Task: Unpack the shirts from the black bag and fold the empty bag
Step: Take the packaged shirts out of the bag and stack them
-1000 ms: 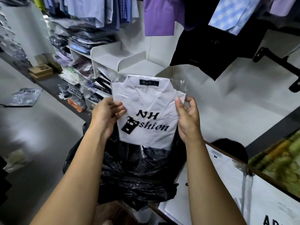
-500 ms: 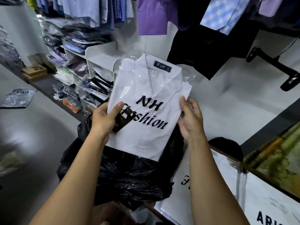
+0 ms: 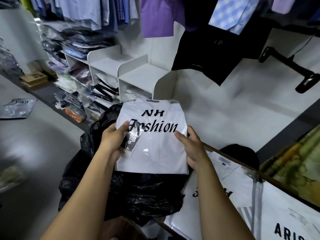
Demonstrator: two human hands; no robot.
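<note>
A folded white shirt (image 3: 155, 149) in a clear plastic sleeve printed "NH Fashion" is held flat above the black bag (image 3: 138, 193). My left hand (image 3: 115, 137) grips its left edge, thumb on top beside a small black tag. My right hand (image 3: 190, 146) grips its right edge, thumb on the printed face. The crumpled black plastic bag lies open under the shirt and between my forearms. What is inside the bag is hidden.
Packaged white shirts (image 3: 242, 187) lie on the counter at lower right, beside a dark cap (image 3: 242, 153). White shelf cubbies (image 3: 124, 73) with stacked packaged shirts stand behind. Shirts hang overhead (image 3: 155, 16). A black wall hanger arm (image 3: 294, 66) juts out at right.
The shirt has tilted from upright to lying flat and come lower and closer over the bag. Both hands kept their hold on its edges.
</note>
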